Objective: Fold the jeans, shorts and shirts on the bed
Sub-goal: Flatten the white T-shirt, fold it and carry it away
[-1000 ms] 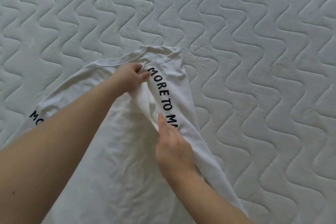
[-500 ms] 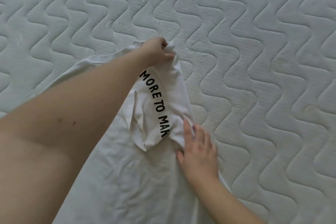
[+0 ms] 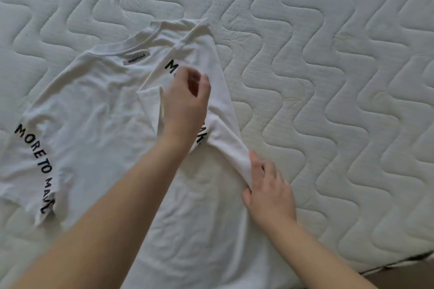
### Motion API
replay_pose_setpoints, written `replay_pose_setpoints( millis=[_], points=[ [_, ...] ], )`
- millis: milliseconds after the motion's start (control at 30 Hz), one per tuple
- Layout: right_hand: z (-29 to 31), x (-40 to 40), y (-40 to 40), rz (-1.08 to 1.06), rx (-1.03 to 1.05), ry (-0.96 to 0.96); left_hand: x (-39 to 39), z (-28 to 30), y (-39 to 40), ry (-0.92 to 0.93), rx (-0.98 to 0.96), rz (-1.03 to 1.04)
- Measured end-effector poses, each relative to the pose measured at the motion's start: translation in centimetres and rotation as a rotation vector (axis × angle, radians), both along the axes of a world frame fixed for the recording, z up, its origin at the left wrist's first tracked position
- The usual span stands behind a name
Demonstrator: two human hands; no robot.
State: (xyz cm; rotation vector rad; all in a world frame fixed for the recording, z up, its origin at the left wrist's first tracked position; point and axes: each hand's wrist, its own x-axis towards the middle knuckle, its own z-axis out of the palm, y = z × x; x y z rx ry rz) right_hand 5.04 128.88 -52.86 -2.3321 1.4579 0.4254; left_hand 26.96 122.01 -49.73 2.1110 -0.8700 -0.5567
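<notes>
The white shirt [image 3: 98, 110] lies on the bed [image 3: 328, 77], right sleeve folded inward. The right hand [image 3: 270, 191] pinches the shirt's right edge. The left hand [image 3: 185, 103] hovers above the folded sleeve, fingers loosely curled, grasping nothing.

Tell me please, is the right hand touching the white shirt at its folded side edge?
Touching. The head view shows the right hand pinching a raised ridge of the white shirt, with the cloth running between its thumb and fingers and no gap visible.
</notes>
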Motion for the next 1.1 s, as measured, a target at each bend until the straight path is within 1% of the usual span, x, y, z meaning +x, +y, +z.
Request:
replay_pose_setpoints(
  millis=[67,167,233,267,300,333,400,467,533,600,733,767,833,900,1000,1100],
  points=[
    [0.2,-1.3,0.5,-0.010,0.049,0.031,-3.5,-0.8,4.7,0.183,0.141,0.130],
    [0.6,-3.4,1.4,-0.004,-0.008,0.019,-8.0,-2.7,9.3,0.557,0.334,0.313],
    [0.7,-5.1,2.4,0.016,-0.048,0.039,-9.9,-3.3,10.3,0.918,0.301,0.393],
    [0.8,-6.0,3.0,0.021,-0.043,0.058,-10.6,-3.3,10.3,1.070,0.255,0.378],
    [0.9,-6.8,3.5,0.018,-0.015,0.078,-11.2,-3.3,10.1,1.171,0.219,0.338],
    [1.1,-7.6,4.1,-0.004,0.036,0.114,-11.7,-3.3,9.9,1.228,0.202,0.297],
    [1.2,-9.5,5.6,-0.091,0.152,0.155,-12.3,-3.3,9.6,1.264,0.192,0.261],
    [1.5,-11.2,7.3,-0.154,0.221,0.146,-12.3,-3.3,9.6,1.269,0.209,0.239],
    [2.0,-12.4,9.4,-0.152,0.205,0.114,-12.0,-3.3,10.0,1.283,0.250,0.192],
    [2.3,-13.3,11.4,-0.194,0.131,0.061,-12.1,-3.4,10.7,1.275,0.320,0.133],
    [2.1,-14.4,14.0,-0.299,0.158,-0.079,-13.2,-3.9,12.9,1.271,0.461,-0.026],
    [2.1,-14.5,14.4,-0.385,0.148,-0.097,-13.7,-3.9,13.7,1.275,0.482,-0.081],
    [2.3,-14.6,14.9,-0.591,0.222,-0.120,-14.5,-4.2,15.3,1.287,0.478,-0.142],
    [2.1,-15.0,15.4,-0.747,0.284,-0.169,-15.2,-4.6,16.5,1.312,0.443,-0.100],
    [1.8,-16.2,16.2,-0.916,0.275,-0.204,-16.0,-4.5,17.2,1.326,0.447,-0.074],
    [1.2,-17.3,17.2,-1.133,0.387,-0.278,-17.0,-4.3,17.2,1.316,0.453,-0.084]
  ],
)
